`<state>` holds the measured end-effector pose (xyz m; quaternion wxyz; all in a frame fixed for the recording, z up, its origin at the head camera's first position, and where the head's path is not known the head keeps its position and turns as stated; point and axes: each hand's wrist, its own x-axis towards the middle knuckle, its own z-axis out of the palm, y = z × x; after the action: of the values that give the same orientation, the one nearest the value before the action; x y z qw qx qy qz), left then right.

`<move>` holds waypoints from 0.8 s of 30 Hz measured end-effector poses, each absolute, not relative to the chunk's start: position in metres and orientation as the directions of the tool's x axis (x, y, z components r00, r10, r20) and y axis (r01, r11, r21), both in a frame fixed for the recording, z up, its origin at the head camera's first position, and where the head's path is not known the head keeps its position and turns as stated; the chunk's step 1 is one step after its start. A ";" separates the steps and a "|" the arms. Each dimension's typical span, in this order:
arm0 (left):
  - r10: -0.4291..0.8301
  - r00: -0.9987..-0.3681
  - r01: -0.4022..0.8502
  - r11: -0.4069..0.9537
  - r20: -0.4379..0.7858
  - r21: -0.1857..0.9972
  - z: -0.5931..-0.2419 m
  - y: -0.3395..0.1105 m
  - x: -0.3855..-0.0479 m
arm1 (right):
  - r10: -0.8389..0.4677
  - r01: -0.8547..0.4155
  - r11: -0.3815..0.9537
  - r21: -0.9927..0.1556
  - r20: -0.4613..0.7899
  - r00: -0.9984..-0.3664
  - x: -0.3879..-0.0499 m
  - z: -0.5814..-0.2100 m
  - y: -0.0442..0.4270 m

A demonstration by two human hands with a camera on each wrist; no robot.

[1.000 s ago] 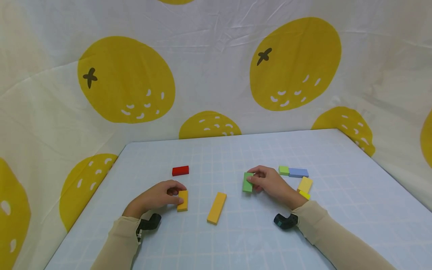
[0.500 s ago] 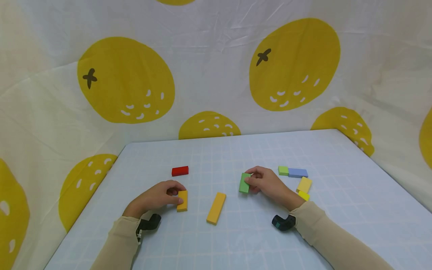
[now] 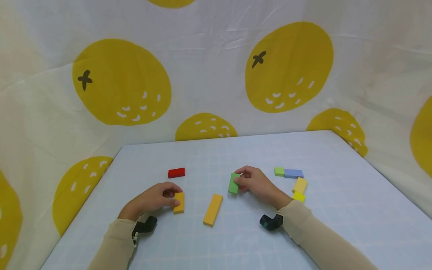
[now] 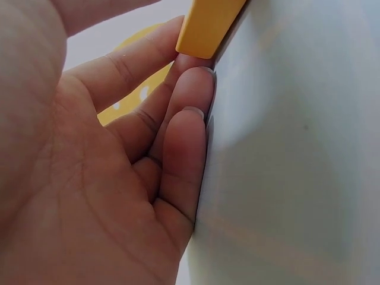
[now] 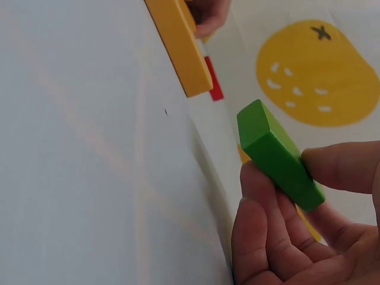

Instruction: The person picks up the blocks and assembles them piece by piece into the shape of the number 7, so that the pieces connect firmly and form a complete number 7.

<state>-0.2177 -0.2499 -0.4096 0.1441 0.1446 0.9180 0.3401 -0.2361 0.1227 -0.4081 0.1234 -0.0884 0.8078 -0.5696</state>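
Note:
In the head view my left hand [image 3: 152, 199] pinches a short orange block [image 3: 179, 203] that lies on the table. The left wrist view shows one end of this orange block [image 4: 208, 32] by the fingertips, the other fingers curled against the tabletop. My right hand [image 3: 259, 184] holds a green block [image 3: 233, 183] between thumb and fingers. Seen from the right wrist, the green block [image 5: 276, 151] is tilted and raised off the surface. A long orange block [image 3: 213, 210] lies aslant between the two hands.
A red block [image 3: 176, 173] lies beyond my left hand. To the right, a small light green block [image 3: 279, 171] touches a blue block [image 3: 294, 173]; nearer are a pale yellow block [image 3: 300, 185] and a bright yellow block [image 3: 298, 197]. A patterned cloth [image 3: 206, 82] hangs behind the table.
My right hand has moved left with the green block, closer to the long orange block. The left hand keeps its place on the short orange block. The head view has shifted slightly.

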 end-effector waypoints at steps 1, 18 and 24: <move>0.365 -0.916 0.169 0.724 -0.164 0.669 -0.409 -0.250 -0.217 | -0.282 0.002 0.334 -0.942 -0.102 -0.954 -0.237 -0.408 0.121; 0.358 -0.916 0.151 0.726 -0.181 0.670 -0.409 -0.249 -0.218 | -0.258 0.059 0.384 -0.921 -0.169 -0.951 -0.243 -0.403 0.103; 0.346 -0.920 0.143 0.733 -0.184 0.665 -0.409 -0.249 -0.218 | -0.250 0.059 0.405 -0.913 -0.173 -0.953 -0.246 -0.400 0.098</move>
<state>-0.2176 -0.2490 -0.4095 0.1492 0.1331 0.9188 0.3402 -0.2463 0.0983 -0.4000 0.1426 -0.0579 0.8258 -0.5426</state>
